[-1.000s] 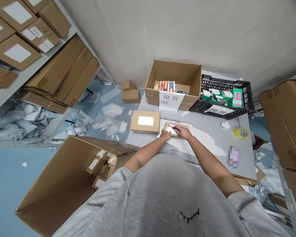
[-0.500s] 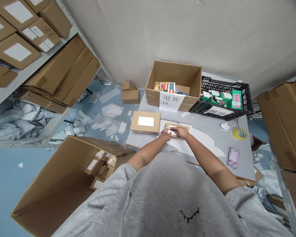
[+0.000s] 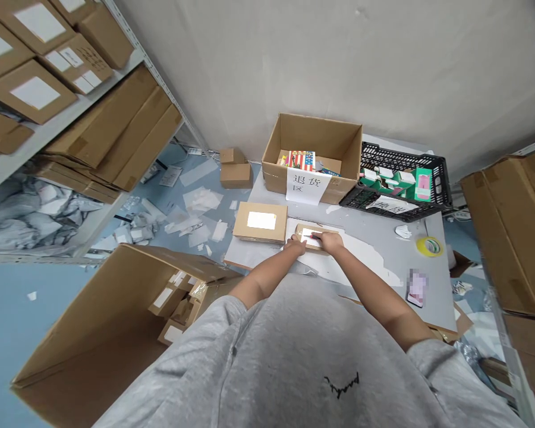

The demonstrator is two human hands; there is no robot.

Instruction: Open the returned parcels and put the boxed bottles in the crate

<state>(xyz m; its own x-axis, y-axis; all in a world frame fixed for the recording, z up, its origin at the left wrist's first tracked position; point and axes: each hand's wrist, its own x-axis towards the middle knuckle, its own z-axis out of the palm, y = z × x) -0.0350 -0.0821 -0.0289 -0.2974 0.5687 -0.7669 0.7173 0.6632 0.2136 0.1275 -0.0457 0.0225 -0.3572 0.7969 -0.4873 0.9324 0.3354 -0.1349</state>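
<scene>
Parcel (image 3: 314,236), a small kraft carton with a white label (image 3: 310,233), lies flat on a white sheet (image 3: 361,254) on the grey table (image 3: 383,235), just beside a second labelled carton (image 3: 260,223). Left hand (image 3: 296,245) rests on the parcel's near corner, fingers lying together. Right hand (image 3: 330,241) lies across its top, fingers pinching a small red-and-black tool (image 3: 312,236) against the label. Open carton (image 3: 312,139) stands beyond.
</scene>
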